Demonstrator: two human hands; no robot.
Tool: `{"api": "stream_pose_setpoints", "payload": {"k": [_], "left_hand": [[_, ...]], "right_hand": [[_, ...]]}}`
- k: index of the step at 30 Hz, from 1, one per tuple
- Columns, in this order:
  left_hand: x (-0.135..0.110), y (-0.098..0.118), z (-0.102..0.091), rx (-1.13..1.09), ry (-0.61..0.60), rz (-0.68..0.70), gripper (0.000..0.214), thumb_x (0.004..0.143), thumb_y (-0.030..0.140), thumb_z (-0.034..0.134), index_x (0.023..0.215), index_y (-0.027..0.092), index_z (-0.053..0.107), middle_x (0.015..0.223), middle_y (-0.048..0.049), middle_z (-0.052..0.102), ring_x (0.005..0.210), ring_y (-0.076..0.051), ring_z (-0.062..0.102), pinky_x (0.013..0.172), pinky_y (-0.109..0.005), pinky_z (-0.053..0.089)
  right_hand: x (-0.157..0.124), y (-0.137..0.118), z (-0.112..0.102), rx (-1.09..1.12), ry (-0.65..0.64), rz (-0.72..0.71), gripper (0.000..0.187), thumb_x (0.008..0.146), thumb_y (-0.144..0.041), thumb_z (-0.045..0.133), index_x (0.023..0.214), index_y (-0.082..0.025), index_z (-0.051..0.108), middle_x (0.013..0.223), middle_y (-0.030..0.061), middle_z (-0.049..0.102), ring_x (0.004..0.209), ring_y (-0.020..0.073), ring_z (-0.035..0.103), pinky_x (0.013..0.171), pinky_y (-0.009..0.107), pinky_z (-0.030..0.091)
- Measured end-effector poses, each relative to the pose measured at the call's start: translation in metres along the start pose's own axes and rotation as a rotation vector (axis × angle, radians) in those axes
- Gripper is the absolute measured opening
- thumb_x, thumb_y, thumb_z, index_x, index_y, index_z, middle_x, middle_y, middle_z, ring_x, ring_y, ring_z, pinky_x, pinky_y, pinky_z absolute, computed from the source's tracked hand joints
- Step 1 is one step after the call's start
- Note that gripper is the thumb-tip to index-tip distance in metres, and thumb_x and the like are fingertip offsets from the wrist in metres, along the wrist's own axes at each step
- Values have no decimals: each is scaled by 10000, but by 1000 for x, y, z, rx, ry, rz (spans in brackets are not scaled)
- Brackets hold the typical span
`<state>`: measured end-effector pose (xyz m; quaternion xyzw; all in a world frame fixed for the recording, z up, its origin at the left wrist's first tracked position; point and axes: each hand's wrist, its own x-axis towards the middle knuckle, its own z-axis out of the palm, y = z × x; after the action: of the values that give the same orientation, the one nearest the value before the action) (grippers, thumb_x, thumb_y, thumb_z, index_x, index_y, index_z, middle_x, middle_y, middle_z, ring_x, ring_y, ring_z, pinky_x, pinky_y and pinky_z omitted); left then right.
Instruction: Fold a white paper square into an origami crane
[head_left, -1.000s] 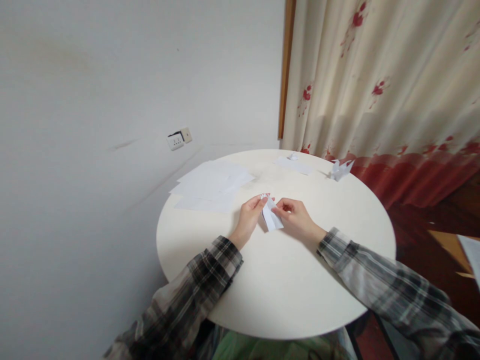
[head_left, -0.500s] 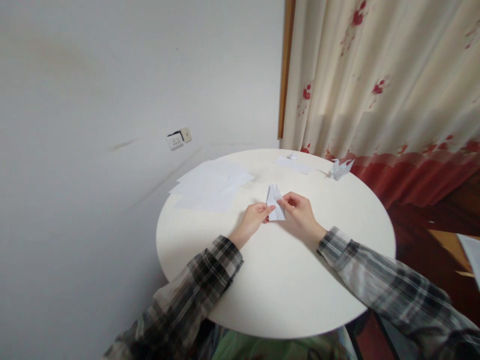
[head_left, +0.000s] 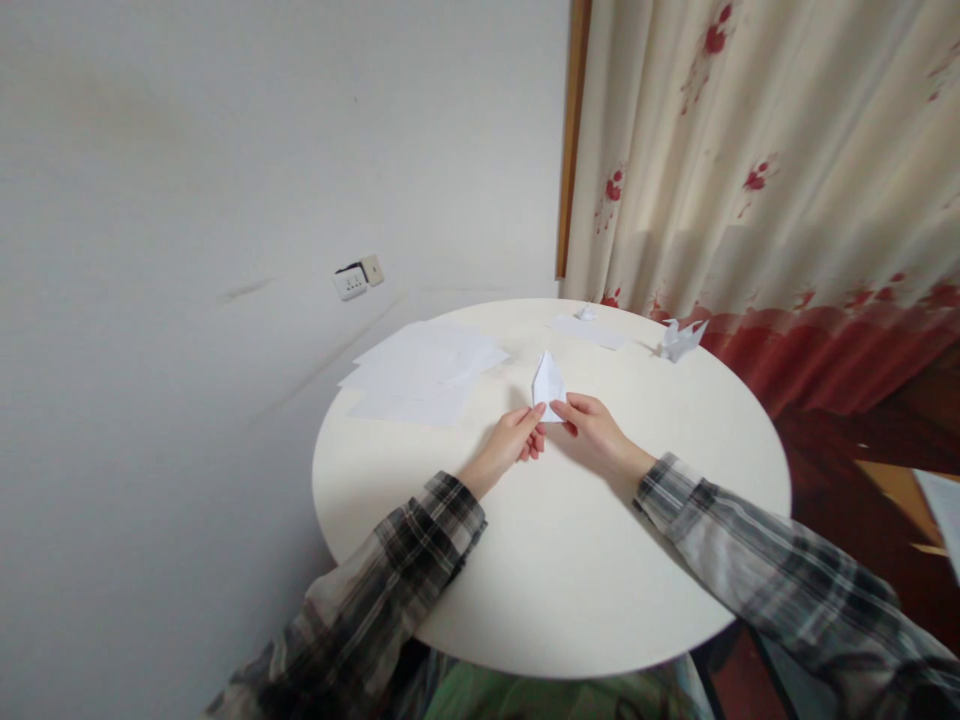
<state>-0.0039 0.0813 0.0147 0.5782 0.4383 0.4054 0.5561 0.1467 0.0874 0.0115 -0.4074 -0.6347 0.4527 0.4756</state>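
Observation:
A small folded white paper (head_left: 549,385) with a pointed top stands up between my hands over the round white table (head_left: 570,560). My left hand (head_left: 514,438) pinches its lower left corner, thumb in front and the other fingers curled below. At the lower right corner my right hand (head_left: 598,422) grips it between thumb and fingers. The back of the paper is hidden from me.
Several loose white sheets (head_left: 420,362) overlap on the table's left. Toward the back right are a paper crane (head_left: 679,341), a sheet (head_left: 600,333) and a tiny folded paper piece (head_left: 586,313). A wall (head_left: 187,420) borders the left, a curtain (head_left: 750,200) the back right.
The folded paper has been turned so that a single point faces up, where a split top showed before. Both hands now hold its lower corners.

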Motion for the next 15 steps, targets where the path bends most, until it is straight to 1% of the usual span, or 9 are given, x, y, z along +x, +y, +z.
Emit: {"api": "stream_pose_setpoints", "payload": {"k": [1,3,6,9,11,15], "left_hand": [[-1,1,0,-6,-18,12,472,710,624,503,598,166,472,413,42,454,329,-63,374,350,-207,219],[-4,3,1,-22,-13,58,468,712,609,517,565,170,450,392,56,412,335,-52,331,364,-211,203],[-4,2,1,-63,16,92,465,701,602,535,561,169,440,401,63,397,357,-49,311,385,-214,199],[-3,-2,2,-143,-3,88,441,714,579,541,585,167,451,413,69,386,366,-48,298,399,-218,192],[-2,-3,3,-209,-26,89,421,722,557,552,595,166,458,424,66,390,375,-49,299,406,-221,185],[-6,0,6,-321,-62,87,405,714,521,580,575,165,446,425,60,388,390,-50,294,417,-226,169]], "right_hand": [[0,-2,0,16,-1,8,442,709,-574,559,517,-197,431,483,-42,393,474,93,333,485,250,260],[0,-4,0,62,-41,36,449,717,-589,542,529,-193,443,476,-44,399,462,90,325,484,251,257],[-3,-6,0,153,-160,96,466,767,-589,479,537,-186,445,452,-48,396,437,86,316,482,254,253],[-6,-6,2,257,-246,118,445,774,-559,502,537,-189,433,449,-50,389,439,90,322,491,256,263],[-7,-5,4,318,-264,111,435,764,-543,532,532,-192,424,459,-51,382,446,91,318,493,256,258],[-8,-5,7,422,-285,105,444,746,-533,570,515,-195,398,447,-65,331,430,81,265,475,250,224]]}}
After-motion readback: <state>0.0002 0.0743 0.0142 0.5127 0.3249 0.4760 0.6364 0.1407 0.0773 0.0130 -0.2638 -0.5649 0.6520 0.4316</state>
